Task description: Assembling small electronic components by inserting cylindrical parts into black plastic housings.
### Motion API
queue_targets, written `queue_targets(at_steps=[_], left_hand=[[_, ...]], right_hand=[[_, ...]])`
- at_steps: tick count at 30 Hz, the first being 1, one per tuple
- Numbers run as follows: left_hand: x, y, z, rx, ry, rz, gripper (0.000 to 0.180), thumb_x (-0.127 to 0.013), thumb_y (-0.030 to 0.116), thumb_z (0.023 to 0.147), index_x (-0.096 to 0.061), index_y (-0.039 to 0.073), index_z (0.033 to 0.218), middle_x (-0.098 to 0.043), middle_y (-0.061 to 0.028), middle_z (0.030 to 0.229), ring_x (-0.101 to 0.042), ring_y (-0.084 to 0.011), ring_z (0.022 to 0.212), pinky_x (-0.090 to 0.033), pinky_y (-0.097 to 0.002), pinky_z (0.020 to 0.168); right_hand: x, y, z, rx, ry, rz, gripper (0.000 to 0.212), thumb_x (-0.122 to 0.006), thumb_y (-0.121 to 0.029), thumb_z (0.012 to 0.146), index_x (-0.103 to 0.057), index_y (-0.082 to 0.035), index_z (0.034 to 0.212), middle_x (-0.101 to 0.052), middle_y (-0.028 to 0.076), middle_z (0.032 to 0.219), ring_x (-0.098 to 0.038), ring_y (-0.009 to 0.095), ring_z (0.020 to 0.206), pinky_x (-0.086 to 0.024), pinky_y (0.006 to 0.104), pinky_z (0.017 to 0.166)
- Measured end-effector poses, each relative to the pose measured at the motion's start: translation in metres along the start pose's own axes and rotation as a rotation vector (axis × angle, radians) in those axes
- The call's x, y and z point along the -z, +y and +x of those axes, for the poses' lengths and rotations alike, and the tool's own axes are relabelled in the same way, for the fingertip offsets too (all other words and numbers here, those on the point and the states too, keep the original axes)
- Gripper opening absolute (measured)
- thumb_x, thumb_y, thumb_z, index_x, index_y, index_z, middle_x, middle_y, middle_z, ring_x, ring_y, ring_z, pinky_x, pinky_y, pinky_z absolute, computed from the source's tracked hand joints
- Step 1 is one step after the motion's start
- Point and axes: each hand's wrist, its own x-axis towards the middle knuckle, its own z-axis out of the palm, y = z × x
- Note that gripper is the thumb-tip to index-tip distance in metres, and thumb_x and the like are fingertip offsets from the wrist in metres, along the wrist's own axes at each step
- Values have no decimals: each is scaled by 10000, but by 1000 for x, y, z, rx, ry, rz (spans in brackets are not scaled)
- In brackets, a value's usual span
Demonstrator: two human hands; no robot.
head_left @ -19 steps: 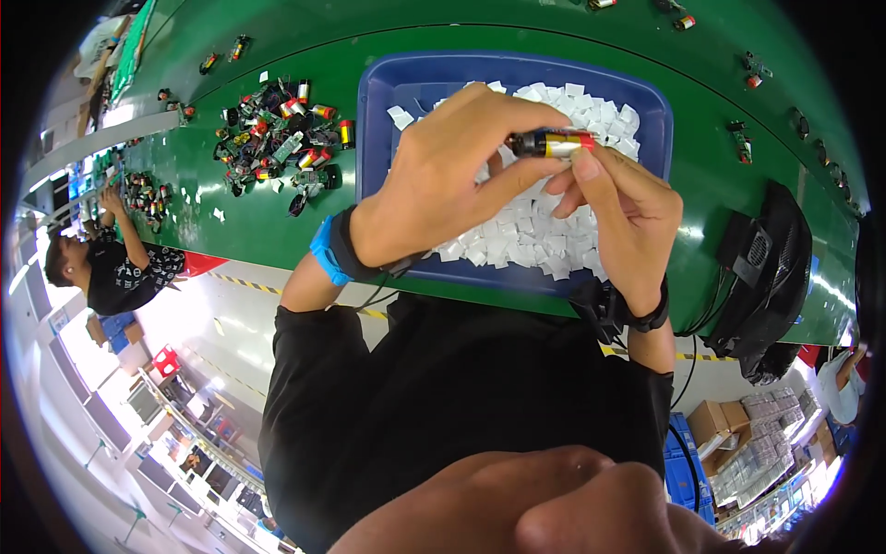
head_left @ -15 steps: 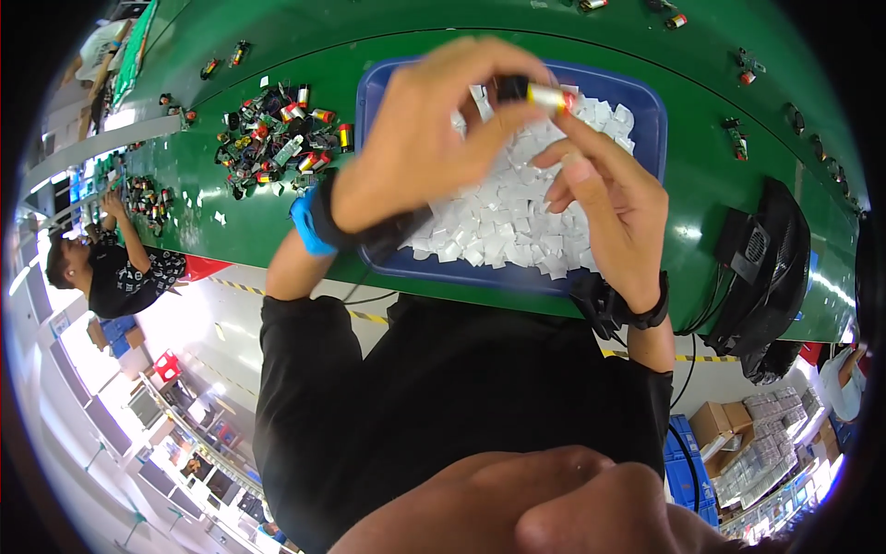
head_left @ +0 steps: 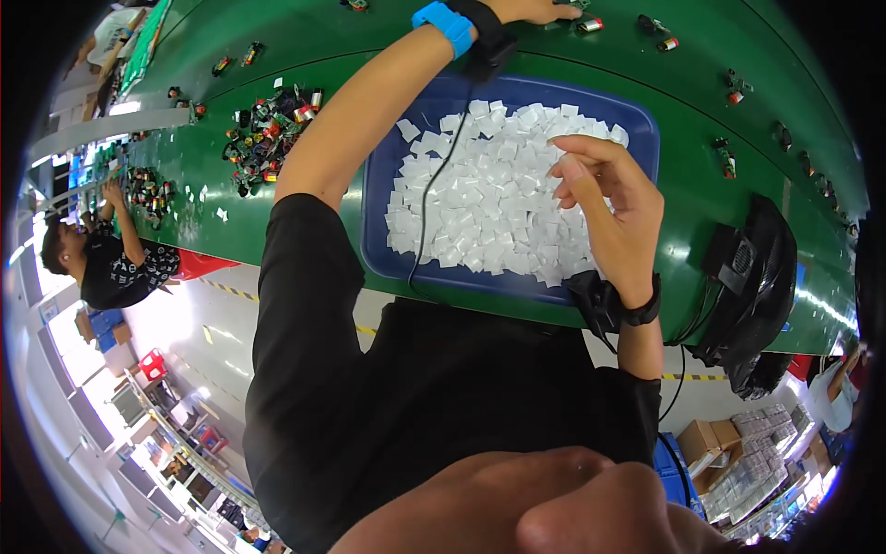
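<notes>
My left hand [head_left: 531, 9] reaches to the top edge of the picture, which cuts off part of it. Its fingertips are at a small part with a red-and-white cylinder [head_left: 591, 25]; whether they grip anything is hidden. My right hand [head_left: 620, 208] hovers over the right side of a blue tray [head_left: 374, 222]. Its fingers are loosely curved and apart from the thumb, with nothing visible between them. Many small white square pieces [head_left: 498, 203] fill the tray. A black cord [head_left: 432, 189] hangs from the left wristband across the tray.
On the green table left of the tray lies a pile of small cylinder-and-circuit-board parts [head_left: 263, 138]. Similar parts [head_left: 729, 159] lie scattered at the right. A black bag [head_left: 761, 286] and a dark boxy device [head_left: 731, 258] stand right of the tray. Another person [head_left: 111, 263] works at far left.
My left hand has moved from over the tray, where it held a black-ended red-and-white cylinder part, far forward to the top edge. My right hand remains over the tray.
</notes>
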Motion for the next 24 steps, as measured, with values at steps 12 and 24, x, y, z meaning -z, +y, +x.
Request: queue_targets(at_steps=[12,24], left_hand=[[26,16,-55,17,207,-703,209,-705,116,868,-536,6,923,-647,-151,774,-658,-303,728,-502,-394,647],[50,39,-73,164,-213,-160,458,-646,419,896,-648,-24,776,-691,-199,766,-675,-394,755,-525,-480,686]], right_hand=[[14,6,10,144,179,-210,189,-676,-53,934,-686,-4,1115,-696,65,952,-658,108,800,-530,236,655],[10,11,8,104,139,-165,176,-695,-58,917,-701,-12,1087,-695,58,952,-661,106,803,-533,231,656]])
